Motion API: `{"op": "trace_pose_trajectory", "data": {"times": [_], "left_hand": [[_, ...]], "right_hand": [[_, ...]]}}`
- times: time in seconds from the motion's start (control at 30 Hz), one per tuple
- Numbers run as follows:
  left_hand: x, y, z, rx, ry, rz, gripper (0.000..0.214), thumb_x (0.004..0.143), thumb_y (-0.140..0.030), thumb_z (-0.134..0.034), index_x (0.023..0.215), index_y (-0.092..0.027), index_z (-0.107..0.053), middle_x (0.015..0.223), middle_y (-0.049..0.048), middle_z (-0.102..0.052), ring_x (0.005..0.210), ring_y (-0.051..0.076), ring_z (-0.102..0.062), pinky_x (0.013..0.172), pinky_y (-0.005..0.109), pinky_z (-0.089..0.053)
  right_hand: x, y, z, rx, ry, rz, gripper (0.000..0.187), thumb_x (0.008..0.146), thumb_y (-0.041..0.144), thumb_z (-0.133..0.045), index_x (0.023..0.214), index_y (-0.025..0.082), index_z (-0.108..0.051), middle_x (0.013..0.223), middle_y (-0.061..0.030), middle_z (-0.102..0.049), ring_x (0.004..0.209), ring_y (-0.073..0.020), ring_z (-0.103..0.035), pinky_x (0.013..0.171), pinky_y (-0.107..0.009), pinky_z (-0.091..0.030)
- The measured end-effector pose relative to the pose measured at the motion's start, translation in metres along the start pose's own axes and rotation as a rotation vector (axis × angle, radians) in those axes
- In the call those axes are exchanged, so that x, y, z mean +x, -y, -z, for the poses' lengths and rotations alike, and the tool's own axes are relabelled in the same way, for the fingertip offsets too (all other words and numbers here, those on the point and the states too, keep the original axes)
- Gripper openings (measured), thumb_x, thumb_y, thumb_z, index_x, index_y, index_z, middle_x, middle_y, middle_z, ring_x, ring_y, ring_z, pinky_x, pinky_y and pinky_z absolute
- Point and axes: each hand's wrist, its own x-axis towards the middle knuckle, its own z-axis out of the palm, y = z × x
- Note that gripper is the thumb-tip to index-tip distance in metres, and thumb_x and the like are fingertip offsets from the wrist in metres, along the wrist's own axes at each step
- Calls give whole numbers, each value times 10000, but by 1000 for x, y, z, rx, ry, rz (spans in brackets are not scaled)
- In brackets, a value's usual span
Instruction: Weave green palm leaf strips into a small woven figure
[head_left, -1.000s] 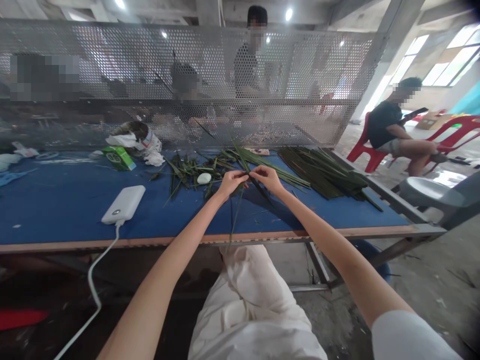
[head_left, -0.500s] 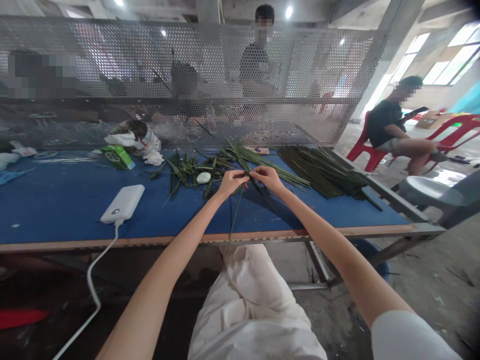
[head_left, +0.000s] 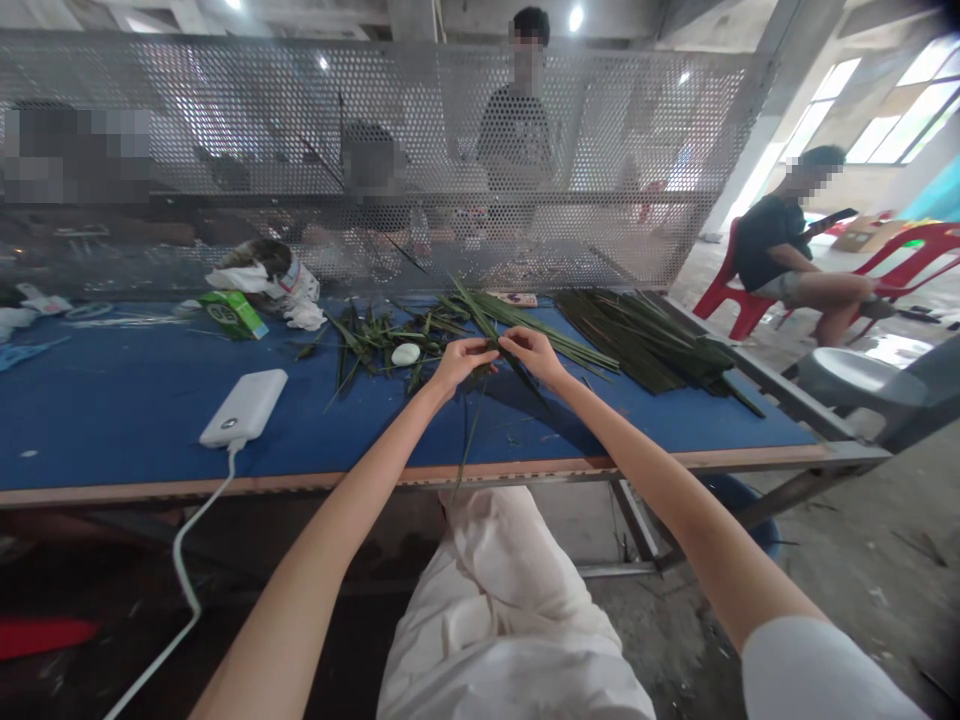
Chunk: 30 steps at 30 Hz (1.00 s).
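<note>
The left hand [head_left: 465,358] and right hand [head_left: 534,352] meet over the bench [head_left: 112,420], each pinching the same leaf [head_left: 471,430], whose tail hangs past the bench edge. A fold or knot seems in progress, though the fingers hide it. Tightening it would call for firm pinches and an even pull. A leaf pile [head_left: 649,345] lies to the right.

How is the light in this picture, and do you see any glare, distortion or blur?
Head view: the windows at upper right are burnt out white, and a ceiling lamp glares; the pillar slants, as from a wide lens; the left hand and right hand, both pinching a green leaf strip, look sharp; the perforated screen hazes the people behind it.
</note>
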Motion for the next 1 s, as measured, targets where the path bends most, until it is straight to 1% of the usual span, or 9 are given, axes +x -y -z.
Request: {"op": "trace_pose_trajectory", "data": {"times": [0.2,0.37,0.47,0.57,0.67,0.73,0.8,0.9,1.0], "left_hand": [[-1,1,-1,0,-19,-27,326,619,-382,-812,807,-132,-718,739,32,-682,595,141,-611,642,275,-499],[-2,0,-2,-2,-52,-47,349,622,-434,-809,747,-121,-715,711,40,-687,614,151,-618,648,276,-504],[0,2,0,-8,-47,-36,353,605,-430,-818,722,-117,-707,696,42,-685,604,155,-619,643,282,-504],[2,4,2,-10,-12,-17,342,619,-422,-810,736,-117,-710,693,44,-684,609,157,-625,643,280,-504],[3,4,3,-28,14,2,328,642,-415,-796,749,-116,-714,706,49,-689,611,150,-624,646,272,-502],[4,3,4,-56,20,18,322,657,-410,-788,765,-115,-716,758,60,-703,611,140,-623,644,265,-499],[4,3,5,-82,17,35,316,670,-403,-779,788,-117,-719,787,66,-710,615,134,-622,643,258,-496],[5,3,5,-104,6,63,304,672,-392,-775,790,-118,-717,717,53,-695,594,133,-613,623,254,-487],[5,3,5,-92,5,60,274,662,-376,-779,728,-120,-705,629,33,-662,564,135,-603,600,251,-475]], "right_hand": [[2,-4,-2,-56,-41,70,334,791,500,-604,759,169,-565,715,-9,-558,699,-139,-516,710,-270,-442],[4,-5,-2,-62,-27,51,365,768,530,-621,738,169,-581,703,-16,-576,691,-145,-518,688,-278,-433],[4,-5,-2,-14,-23,8,390,737,549,-654,705,168,-579,679,-8,-565,652,-130,-498,639,-263,-413],[2,-3,-2,40,-20,-80,426,703,580,-685,693,168,-573,649,4,-552,598,-109,-463,570,-242,-377],[-1,-1,-1,74,-14,-160,461,698,617,-684,704,169,-575,662,0,-574,596,-104,-477,546,-225,-376],[-2,1,-1,121,-16,-192,469,742,640,-635,737,174,-586,710,-10,-603,644,-113,-528,575,-219,-409],[-3,2,-1,167,-7,-203,452,766,630,-617,827,182,-628,787,-22,-642,726,-132,-577,626,-225,-444],[-2,2,-1,174,23,-171,469,711,572,-700,970,181,-686,892,-45,-682,804,-159,-601,677,-250,-466],[-2,-1,-2,135,4,-141,474,677,539,-728,957,156,-720,896,-61,-692,786,-167,-593,665,-262,-461]]}}
